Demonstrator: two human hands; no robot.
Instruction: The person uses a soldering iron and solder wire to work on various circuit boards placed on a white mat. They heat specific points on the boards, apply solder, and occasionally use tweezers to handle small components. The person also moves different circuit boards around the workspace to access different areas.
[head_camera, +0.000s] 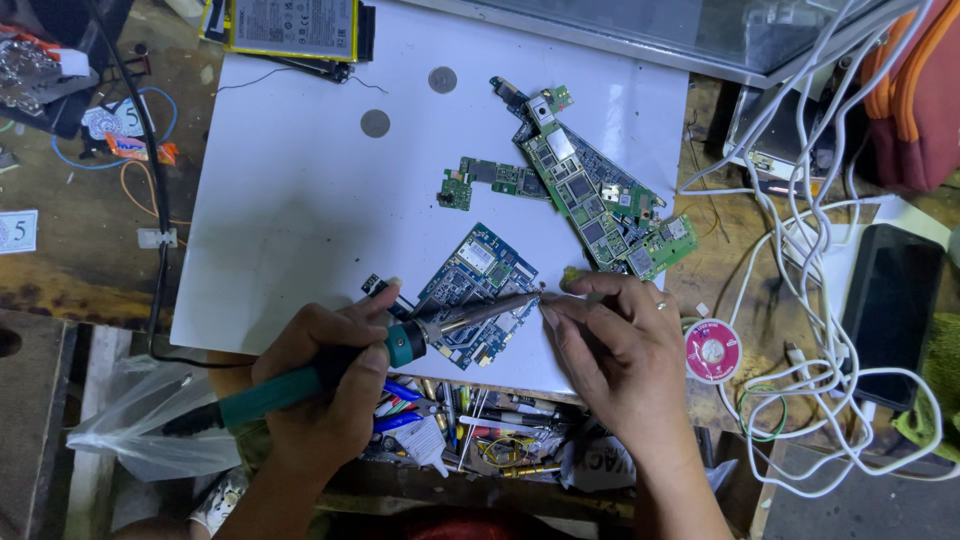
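My left hand (325, 375) grips a teal-handled soldering iron (400, 340); its metal tip reaches right to the edge of a blue circuit board (478, 280) lying on a white sheet (300, 180). My right hand (615, 340), a ring on one finger, pinches something thin at the iron's tip beside the blue board; what it holds is too small to make out. Several green circuit boards (590, 190) lie further back on the sheet.
Two round coin-like discs (375, 123) rest on the sheet's far part. A pink solder spool (712, 350), tangled white cables (810, 260) and a black phone (890, 310) sit right. Loose tools and pens (470, 420) fill a tray below. A plastic bag (150, 420) hangs left.
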